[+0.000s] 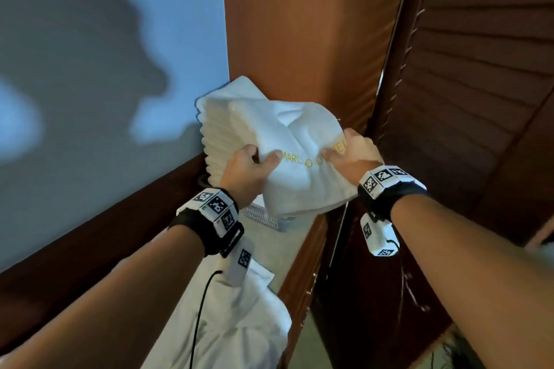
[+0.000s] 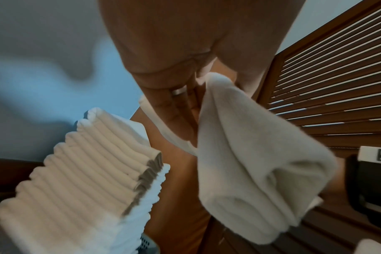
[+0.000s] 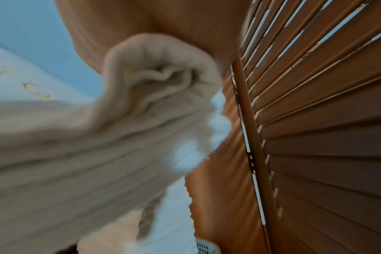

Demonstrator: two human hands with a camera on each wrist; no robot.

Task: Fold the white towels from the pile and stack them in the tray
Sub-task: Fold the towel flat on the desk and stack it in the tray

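Observation:
A folded white towel [image 1: 302, 165] with yellow lettering hangs in the air between both hands. My left hand [image 1: 250, 166] grips its left edge, thumb on top. My right hand [image 1: 350, 153] grips its right edge. Behind it rises a tall stack of folded white towels [image 1: 221, 129], also seen in the left wrist view as the stack [image 2: 80, 175]. The held towel [image 2: 250, 154] droops from my left fingers [image 2: 180, 111]. In the right wrist view the towel [image 3: 98, 137] fills the left half, blurred. A perforated white tray [image 1: 262, 214] shows under the stack. Unfolded white cloth [image 1: 239, 323] lies below my left arm.
A wooden post [image 1: 299, 24] stands just behind the stack. Dark louvred shutters [image 1: 479, 84] close off the right side. A pale blue wall [image 1: 105, 69] with a dark wooden skirting [image 1: 105, 234] runs along the left.

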